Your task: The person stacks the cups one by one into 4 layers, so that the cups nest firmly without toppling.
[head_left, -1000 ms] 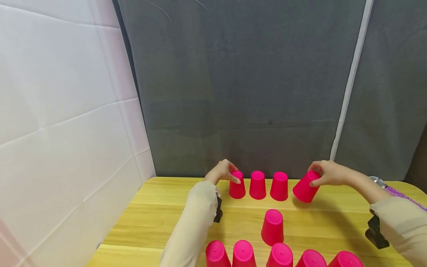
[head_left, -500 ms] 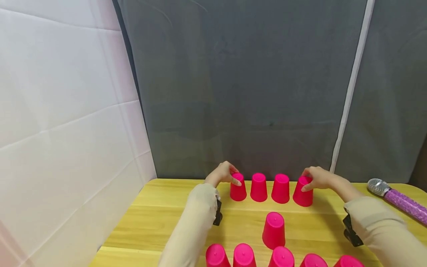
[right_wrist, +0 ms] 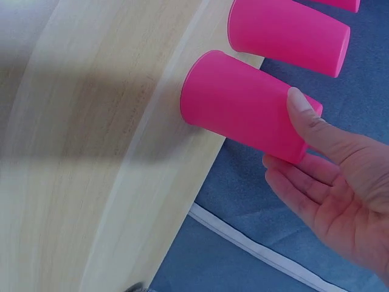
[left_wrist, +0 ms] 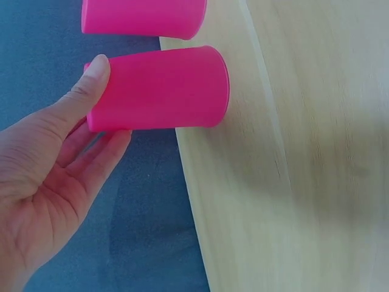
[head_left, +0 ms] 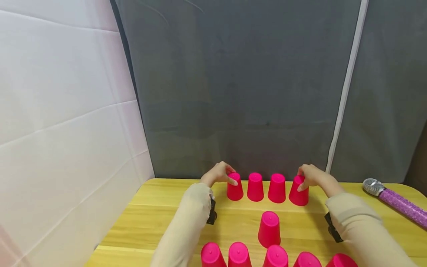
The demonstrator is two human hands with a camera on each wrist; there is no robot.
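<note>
Pink cups stand upside down on a pale wooden table, and each hand holds one end of the far row of four. The left hand pinches the left end cup near its top: the wrist view shows the thumb laid on one side and the fingers curled under the other. The cup's rim sits flat on the table close to the far edge. The right hand grips the right end cup the same way, thumb across the near side and fingers wrapped behind; this cup also stands on its rim by the table's edge.

Between the two held cups stand two more cups, each just beside its neighbour without clearly touching. Nearer the person than the gripped row, a lone cup stands about midway between the hands. Closer still, along the near edge, runs a row of five cups, partly cut off by the frame. Outward from the right hand, well apart from it, lies a purple microphone with a silver head. Beyond both hands hangs a grey curtain, and a white sheet is outward of the left hand. Both arms wear beige sleeves.
</note>
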